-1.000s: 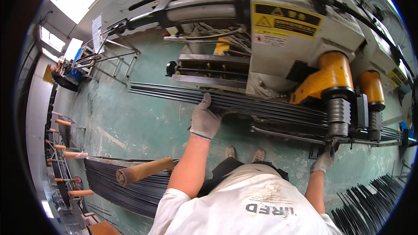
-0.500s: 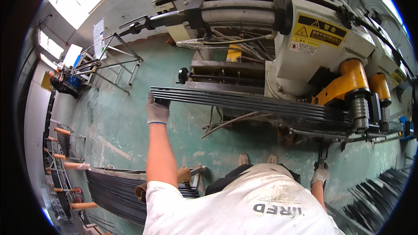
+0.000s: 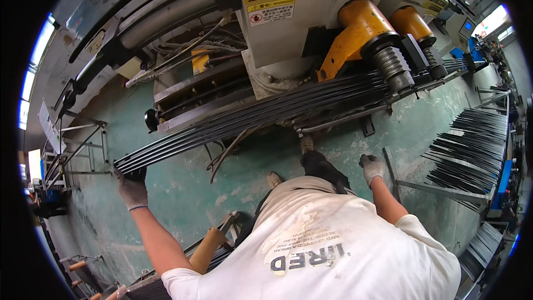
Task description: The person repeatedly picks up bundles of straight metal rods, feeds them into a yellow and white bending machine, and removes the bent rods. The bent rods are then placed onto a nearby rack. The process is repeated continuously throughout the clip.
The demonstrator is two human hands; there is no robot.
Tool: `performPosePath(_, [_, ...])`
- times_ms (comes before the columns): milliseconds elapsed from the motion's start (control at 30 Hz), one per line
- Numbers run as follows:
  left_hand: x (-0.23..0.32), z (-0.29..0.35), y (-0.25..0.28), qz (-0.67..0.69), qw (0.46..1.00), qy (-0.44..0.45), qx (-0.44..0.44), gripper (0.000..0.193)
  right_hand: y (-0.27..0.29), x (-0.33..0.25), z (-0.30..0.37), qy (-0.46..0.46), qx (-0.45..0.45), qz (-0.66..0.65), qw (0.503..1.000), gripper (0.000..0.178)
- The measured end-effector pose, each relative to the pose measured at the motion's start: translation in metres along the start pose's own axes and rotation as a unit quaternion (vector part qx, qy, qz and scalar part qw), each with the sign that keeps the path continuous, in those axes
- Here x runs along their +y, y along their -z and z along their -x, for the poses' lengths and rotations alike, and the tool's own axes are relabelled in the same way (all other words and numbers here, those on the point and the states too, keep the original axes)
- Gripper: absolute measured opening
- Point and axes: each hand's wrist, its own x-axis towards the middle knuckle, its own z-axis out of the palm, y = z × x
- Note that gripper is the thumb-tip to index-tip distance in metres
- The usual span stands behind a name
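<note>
Workshop floor (image 3: 189,203): green, scuffed, paint worn pale in patches. Nearest is the wearer's white shirt (image 3: 322,233), with a brown tube (image 3: 208,247) low on the left by the sleeve. Right hand (image 3: 372,169), gloved, is off the rods, near an upright metal bar (image 3: 391,172); fingers look curled, can't tell how tightly. Left hand (image 3: 133,190), also gloved, is wrapped at the left ends of the black rods (image 3: 222,123), pinching them together. Rods run side by side, slanting up to the right, across the front of the machine to its ribbed cylinder (image 3: 393,66). Off right, a rack (image 3: 444,190) carries more dark rods (image 3: 469,144). Beyond the held rods: pale machine housing (image 3: 264,39), orange arm (image 3: 347,39). Further left, metal-tube stand (image 3: 86,139). Bright window (image 3: 497,19) far upper right.
</note>
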Motion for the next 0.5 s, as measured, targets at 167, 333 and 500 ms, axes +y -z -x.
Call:
performPosePath(167, [-0.003, 0.000, -0.013, 0.056, 0.990, -0.041, 0.119, 0.059, -0.012, 0.001, -0.029, 0.077, -0.103, 0.224, 0.966, 0.039])
performPosePath(333, [-0.054, 0.013, -0.021, 0.258, 0.939, -0.088, 0.212, 0.065, -0.024, -0.012, -0.055, 0.034, -0.116, 0.188, 0.975, 0.040])
performPosePath(500, [-0.196, 0.051, -0.049, 0.235, 0.947, 0.127, 0.178, 0.073, -0.009, -0.008, -0.046, 0.011, -0.086, 0.101, 0.991, 0.038])
